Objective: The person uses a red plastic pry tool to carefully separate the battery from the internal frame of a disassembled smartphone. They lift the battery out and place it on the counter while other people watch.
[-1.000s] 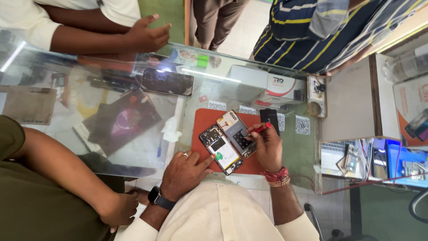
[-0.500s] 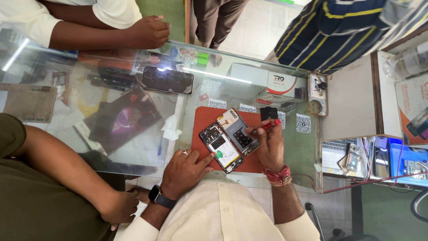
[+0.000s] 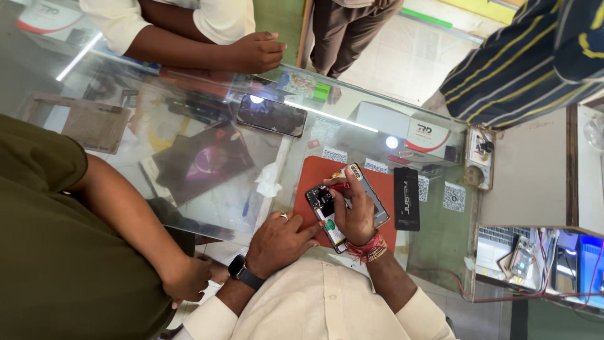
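Head view: you are working on an opened phone [image 3: 327, 214] lying on the orange mat [image 3: 308, 182] on the glass worktop [image 3: 440, 233]. Its long axis is running diagonally, from the end near your body up and away toward the far right.

Your right hand [image 3: 355, 211] is lying right over the phone's middle, fingers curled in a closed grip on a thin red-handled tool [image 3: 340, 186]. The tool's tip is pointing left, toward the phone's upper end. Whether the tip is touching the board you cannot tell; the hand is covering it.

Your left hand [image 3: 280, 242] is resting at the mat's near-left corner, fingertips touching the phone's near-left edge and pinning it, not wrapped around anything. So the right hand is the nearer one, already on top; the left is only bracing from the side.

A black flat part [image 3: 406, 198] is lying just beside the phone on the right, upright along the mat's right edge, so room is tight on that side. A white tissue [image 3: 269, 182] is sitting near the mat's left edge. A dark phone [image 3: 272, 115] is lying well apart, farther up the glass.

Another person's arm [image 3: 126, 220] is leaning on the worktop at your left, and another's hand [image 3: 255, 53] is resting on the far edge. Free room is mainly on the mat above the phone.
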`<move>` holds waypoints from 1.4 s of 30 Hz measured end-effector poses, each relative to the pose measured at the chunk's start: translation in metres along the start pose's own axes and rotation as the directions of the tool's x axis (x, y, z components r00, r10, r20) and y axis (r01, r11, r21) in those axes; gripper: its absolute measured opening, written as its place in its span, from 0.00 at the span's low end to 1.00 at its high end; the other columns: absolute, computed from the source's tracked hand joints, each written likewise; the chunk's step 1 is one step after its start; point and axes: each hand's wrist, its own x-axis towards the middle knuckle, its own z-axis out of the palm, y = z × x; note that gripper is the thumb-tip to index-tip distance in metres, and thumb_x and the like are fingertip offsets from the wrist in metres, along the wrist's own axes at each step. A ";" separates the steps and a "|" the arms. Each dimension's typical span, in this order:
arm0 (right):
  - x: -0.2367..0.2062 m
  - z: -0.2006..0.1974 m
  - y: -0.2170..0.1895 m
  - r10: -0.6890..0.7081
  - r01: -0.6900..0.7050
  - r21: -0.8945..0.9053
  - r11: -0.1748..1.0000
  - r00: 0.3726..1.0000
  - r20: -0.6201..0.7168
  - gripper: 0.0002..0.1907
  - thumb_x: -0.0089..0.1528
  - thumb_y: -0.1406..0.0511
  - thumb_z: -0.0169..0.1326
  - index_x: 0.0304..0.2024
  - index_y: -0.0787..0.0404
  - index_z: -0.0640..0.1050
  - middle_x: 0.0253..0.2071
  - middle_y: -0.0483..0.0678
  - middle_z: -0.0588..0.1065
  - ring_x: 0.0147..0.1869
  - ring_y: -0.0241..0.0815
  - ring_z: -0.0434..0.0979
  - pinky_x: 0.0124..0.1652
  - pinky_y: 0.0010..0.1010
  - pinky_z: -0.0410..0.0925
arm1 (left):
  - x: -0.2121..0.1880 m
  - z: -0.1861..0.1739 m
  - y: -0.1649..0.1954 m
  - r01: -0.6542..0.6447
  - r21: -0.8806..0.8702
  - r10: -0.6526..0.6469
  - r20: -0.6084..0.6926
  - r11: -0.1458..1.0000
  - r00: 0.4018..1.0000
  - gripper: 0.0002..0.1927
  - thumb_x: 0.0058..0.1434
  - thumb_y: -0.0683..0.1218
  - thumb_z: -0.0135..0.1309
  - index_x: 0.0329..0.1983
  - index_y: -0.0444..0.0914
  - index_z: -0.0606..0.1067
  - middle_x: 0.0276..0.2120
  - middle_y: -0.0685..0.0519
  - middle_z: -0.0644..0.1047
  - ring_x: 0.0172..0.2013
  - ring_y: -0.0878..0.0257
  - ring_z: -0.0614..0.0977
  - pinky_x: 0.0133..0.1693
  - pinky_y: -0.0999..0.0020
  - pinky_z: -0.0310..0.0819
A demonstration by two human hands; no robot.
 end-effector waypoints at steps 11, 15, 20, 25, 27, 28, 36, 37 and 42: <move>0.006 0.009 0.010 -0.046 0.051 -0.126 0.991 0.998 0.044 0.29 0.68 0.79 0.51 0.69 0.66 0.58 0.47 0.59 0.79 0.51 0.50 0.85 0.44 0.33 0.80 | -0.002 -0.003 -0.007 0.018 -0.044 -0.017 0.040 0.999 0.999 0.20 0.60 0.58 0.60 0.51 0.46 0.83 0.30 0.53 0.72 0.34 0.57 0.76 0.38 0.59 0.67; 0.008 0.009 0.010 -0.037 0.042 -0.126 0.991 0.998 0.041 0.28 0.67 0.79 0.52 0.68 0.65 0.61 0.46 0.58 0.78 0.51 0.50 0.85 0.44 0.33 0.80 | -0.002 -0.002 -0.007 0.021 -0.046 -0.019 0.033 0.999 0.999 0.20 0.59 0.58 0.60 0.51 0.46 0.83 0.30 0.53 0.72 0.33 0.57 0.75 0.38 0.59 0.67; 0.016 0.003 0.004 -0.095 0.099 -0.222 0.970 0.995 0.029 0.28 0.62 0.74 0.61 0.63 0.62 0.68 0.38 0.54 0.79 0.40 0.47 0.83 0.34 0.33 0.74 | -0.002 -0.002 -0.007 0.014 -0.047 -0.013 0.027 0.999 1.000 0.20 0.59 0.58 0.60 0.51 0.46 0.83 0.30 0.53 0.72 0.33 0.57 0.75 0.38 0.59 0.67; 0.027 -0.002 -0.002 -0.118 0.119 -0.291 0.949 0.993 0.021 0.26 0.60 0.72 0.66 0.59 0.62 0.72 0.32 0.51 0.78 0.32 0.46 0.80 0.30 0.35 0.70 | -0.002 -0.002 -0.007 0.024 -0.041 -0.022 0.056 0.999 0.998 0.21 0.59 0.59 0.60 0.52 0.46 0.83 0.30 0.53 0.72 0.33 0.57 0.75 0.38 0.59 0.67; 0.030 -0.002 -0.005 -0.154 0.151 -0.306 0.940 0.988 0.014 0.26 0.60 0.74 0.65 0.60 0.63 0.73 0.32 0.51 0.78 0.31 0.47 0.80 0.30 0.36 0.70 | -0.003 -0.003 -0.006 0.016 -0.033 -0.015 0.020 0.999 1.000 0.20 0.59 0.59 0.60 0.51 0.47 0.83 0.30 0.53 0.72 0.33 0.57 0.76 0.39 0.59 0.68; 0.031 -0.002 -0.007 -0.158 0.155 -0.301 0.941 0.987 0.015 0.26 0.60 0.74 0.64 0.61 0.63 0.73 0.33 0.51 0.79 0.33 0.47 0.81 0.31 0.35 0.71 | -0.004 -0.003 -0.006 0.014 -0.030 -0.014 0.003 0.999 1.000 0.20 0.59 0.59 0.60 0.51 0.47 0.83 0.30 0.54 0.72 0.34 0.57 0.76 0.40 0.59 0.68; 0.032 -0.003 -0.002 -0.123 0.135 -0.149 0.980 0.988 0.092 0.24 0.65 0.78 0.57 0.63 0.63 0.71 0.44 0.55 0.82 0.42 0.48 0.85 0.39 0.33 0.76 | -0.004 -0.002 -0.010 0.014 -0.048 -0.014 0.013 0.999 1.000 0.19 0.60 0.58 0.61 0.51 0.46 0.83 0.31 0.54 0.72 0.34 0.58 0.76 0.39 0.60 0.68; 0.031 -0.004 0.000 -0.118 0.131 -0.111 0.985 0.986 0.118 0.23 0.65 0.78 0.55 0.62 0.63 0.71 0.46 0.56 0.82 0.44 0.48 0.85 0.41 0.33 0.77 | -0.004 -0.002 -0.010 0.013 -0.048 -0.013 0.011 0.999 1.000 0.19 0.60 0.58 0.61 0.51 0.46 0.83 0.31 0.54 0.72 0.34 0.58 0.76 0.39 0.60 0.67; 0.030 -0.008 0.003 -0.043 0.036 0.048 0.998 0.986 0.163 0.21 0.66 0.79 0.50 0.62 0.65 0.71 0.51 0.57 0.80 0.52 0.51 0.84 0.49 0.36 0.77 | -0.002 -0.003 -0.008 0.010 -0.050 -0.009 0.027 0.999 1.000 0.20 0.59 0.58 0.61 0.51 0.46 0.83 0.31 0.54 0.72 0.34 0.58 0.76 0.38 0.60 0.67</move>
